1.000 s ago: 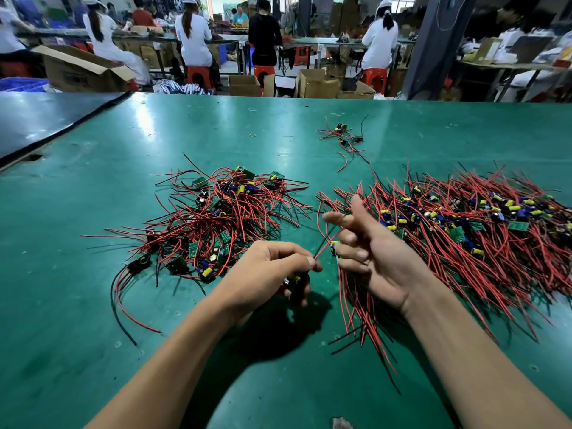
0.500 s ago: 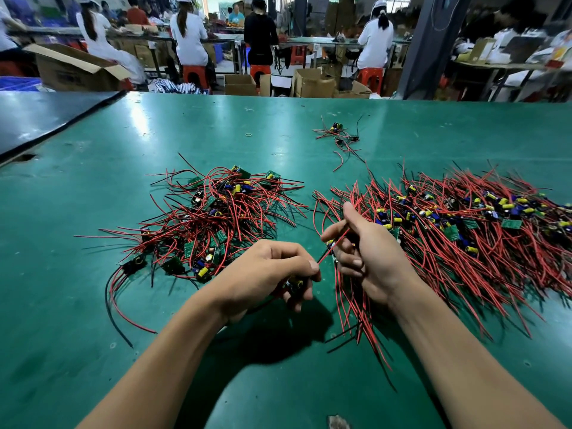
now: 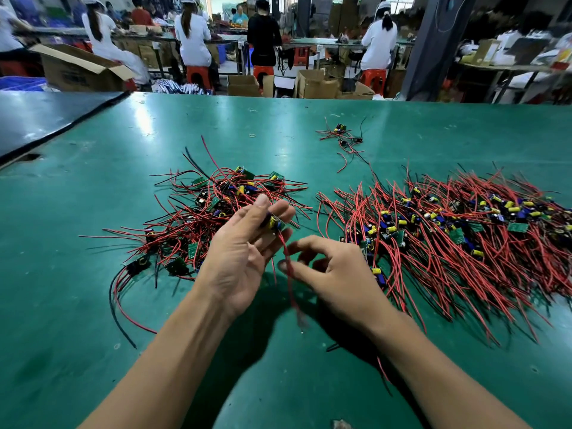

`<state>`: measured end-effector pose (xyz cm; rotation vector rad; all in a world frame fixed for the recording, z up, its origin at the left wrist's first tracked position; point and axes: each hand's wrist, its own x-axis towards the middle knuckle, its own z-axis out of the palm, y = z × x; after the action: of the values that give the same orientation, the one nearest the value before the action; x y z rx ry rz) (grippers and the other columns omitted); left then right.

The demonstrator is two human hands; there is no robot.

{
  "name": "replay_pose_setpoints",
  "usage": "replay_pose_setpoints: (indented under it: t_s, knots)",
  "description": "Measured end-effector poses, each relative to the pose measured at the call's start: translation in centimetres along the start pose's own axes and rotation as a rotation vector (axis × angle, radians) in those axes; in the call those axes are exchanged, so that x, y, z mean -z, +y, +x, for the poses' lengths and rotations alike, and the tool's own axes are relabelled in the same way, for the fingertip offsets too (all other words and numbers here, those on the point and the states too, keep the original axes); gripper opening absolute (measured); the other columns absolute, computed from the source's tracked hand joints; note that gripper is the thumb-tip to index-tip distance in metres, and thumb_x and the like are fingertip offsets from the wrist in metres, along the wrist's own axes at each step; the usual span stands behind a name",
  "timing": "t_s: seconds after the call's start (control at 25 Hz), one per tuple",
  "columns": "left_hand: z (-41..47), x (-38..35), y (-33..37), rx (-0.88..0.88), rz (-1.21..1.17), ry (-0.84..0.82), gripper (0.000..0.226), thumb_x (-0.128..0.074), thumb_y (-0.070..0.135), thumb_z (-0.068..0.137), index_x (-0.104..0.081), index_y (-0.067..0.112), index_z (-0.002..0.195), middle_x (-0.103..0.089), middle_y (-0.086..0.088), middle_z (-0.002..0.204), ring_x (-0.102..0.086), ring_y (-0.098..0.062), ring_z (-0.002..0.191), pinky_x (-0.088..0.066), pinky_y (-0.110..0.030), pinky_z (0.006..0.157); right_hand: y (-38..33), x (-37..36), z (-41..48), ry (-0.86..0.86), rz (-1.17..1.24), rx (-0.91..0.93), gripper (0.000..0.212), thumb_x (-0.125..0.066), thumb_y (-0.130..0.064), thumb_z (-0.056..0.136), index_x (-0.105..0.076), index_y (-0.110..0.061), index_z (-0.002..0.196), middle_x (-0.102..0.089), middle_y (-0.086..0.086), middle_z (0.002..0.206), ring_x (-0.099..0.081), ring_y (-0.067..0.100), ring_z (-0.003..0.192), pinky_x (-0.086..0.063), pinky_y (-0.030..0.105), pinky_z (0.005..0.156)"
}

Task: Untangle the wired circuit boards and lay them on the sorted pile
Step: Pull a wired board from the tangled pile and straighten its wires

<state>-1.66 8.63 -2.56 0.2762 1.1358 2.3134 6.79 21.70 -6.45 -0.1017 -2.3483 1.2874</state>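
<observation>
Your left hand [image 3: 238, 258] has lifted palm-up, fingers pinching one circuit board [image 3: 274, 222] whose red wire [image 3: 289, 280] hangs towards you past the curled fingers of your right hand [image 3: 337, 270], clamped or not the blur hides, and the sorted pile [image 3: 464, 243] lies rightward, nearer that hand.

two bare arms of a worker, seen from the head camera.
the left hand [image 3: 238, 264] and right hand [image 3: 334, 274] were bare, and so were the left forearm [image 3: 161, 360] and right forearm [image 3: 439, 376], uncovered all the way to the bottom edge of the view. the fingers were slim, with short, plain nails [image 3: 263, 200]. creases ran across the left palm and wrist. the right thumb tip was too blurred to make out.
</observation>
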Motion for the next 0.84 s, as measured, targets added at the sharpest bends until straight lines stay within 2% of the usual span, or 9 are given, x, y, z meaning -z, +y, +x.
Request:
replay_pose_setpoints:
  t_s: [0.08,0.16,0.28,0.4,0.48,0.56,0.68,0.76,0.84]
  knots:
    - [-0.2,-0.1,-0.3,0.021,0.033,0.023,0.045,-0.067,0.038,0.077,-0.061,0.012,0.113,-0.073,-0.001,0.111,-0.069,-0.013,0.104,-0.058,-0.029,0.078,-0.4,-0.6,-0.2,0.018,-0.057,0.090,0.028,-0.085,-0.038,0.076,-0.074,-0.021,0.096,-0.062,-0.012,0.069,-0.052,-0.001,0.053,-0.036,0.009,0.057]
    - [-0.6,-0.4,-0.7,0.069,0.019,0.000,0.057,-0.068,0.040,0.073,-0.062,0.007,0.120,-0.071,-0.006,0.117,-0.071,-0.009,0.093,-0.057,-0.023,0.066,-1.0,-0.8,-0.3,0.064,-0.009,0.123,0.027,-0.077,-0.047,0.081,-0.071,-0.023,0.092,-0.064,-0.013,0.070,-0.053,0.000,0.054,-0.038,0.012,0.056]
    - [0.1,-0.7,-1.3,0.050,0.086,-0.017,0.035,-0.067,0.036,0.077,-0.069,0.013,0.103,-0.075,-0.001,0.101,-0.070,-0.012,0.090,-0.057,-0.023,0.077,-1.6,-0.8,-0.4,0.157,0.157,0.015,0.031,-0.056,-0.054,0.093,-0.067,-0.026,0.086,-0.063,0.000,0.070,-0.050,0.005,0.054,-0.039,0.026,0.053]
    - [0.8,-0.6,-1.3,0.096,0.149,-0.069,0.016,-0.061,0.023,0.089,-0.065,0.016,0.104,-0.076,0.005,0.095,-0.067,-0.017,0.095,-0.057,-0.021,0.071,-2.3,-0.1,0.1,0.181,0.570,-0.183,0.033,-0.058,-0.041,0.093,-0.062,-0.013,0.075,-0.048,0.021,0.064,-0.040,0.016,0.042,-0.029,0.027,0.041]
    - [0.2,0.1,-1.3,0.152,0.097,-0.261,0.043,-0.074,0.004,0.075,-0.064,0.016,0.116,-0.071,-0.004,0.112,-0.066,-0.018,0.099,-0.058,-0.026,0.078,-2.6,1.0,0.5,0.112,0.901,-0.310,0.031,-0.063,-0.038,0.087,-0.061,-0.011,0.072,-0.047,0.010,0.058,-0.034,0.011,0.036,-0.026,0.018,0.038]
    - [-0.4,0.6,-1.2,0.222,0.133,-0.330,0.048,-0.070,-0.006,0.073,-0.063,0.011,0.117,-0.069,-0.009,0.104,-0.066,-0.017,0.085,-0.056,-0.024,0.067,-2.7,2.2,0.7,-0.035,1.062,-0.392,0.032,-0.060,-0.040,0.083,-0.057,-0.015,0.064,-0.042,-0.002,0.054,-0.026,0.006,0.036,-0.017,0.017,0.037]
    - [-0.8,0.2,-0.8,0.367,0.131,-0.307,0.017,-0.063,0.020,0.082,-0.069,0.013,0.095,-0.063,-0.005,0.071,-0.059,-0.014,0.053,-0.049,-0.021,0.048,-2.8,3.0,0.4,-0.185,0.971,-0.463,0.034,-0.066,-0.042,0.072,-0.052,-0.018,0.054,-0.033,-0.004,0.053,-0.020,0.007,0.038,-0.009,0.024,0.043]
    - [-0.9,0.0,-0.6,0.377,0.190,-0.332,0.025,-0.062,0.038,0.084,-0.072,0.017,0.077,-0.063,-0.007,0.067,-0.059,-0.015,0.047,-0.049,-0.022,0.044,-2.9,3.1,0.3,-0.212,0.888,-0.525,0.031,-0.069,-0.039,0.068,-0.052,-0.018,0.054,-0.033,0.001,0.055,-0.021,0.007,0.038,-0.014,0.020,0.039]
    - [-1.1,0.1,-0.6,0.311,0.251,-0.363,0.019,-0.071,0.034,0.080,-0.070,0.015,0.076,-0.067,-0.011,0.072,-0.064,-0.017,0.051,-0.051,-0.022,0.046,-2.7,3.2,0.4,-0.224,0.841,-0.536,0.026,-0.069,-0.033,0.077,-0.053,-0.020,0.060,-0.043,0.001,0.056,-0.025,0.006,0.038,-0.020,0.016,0.036]
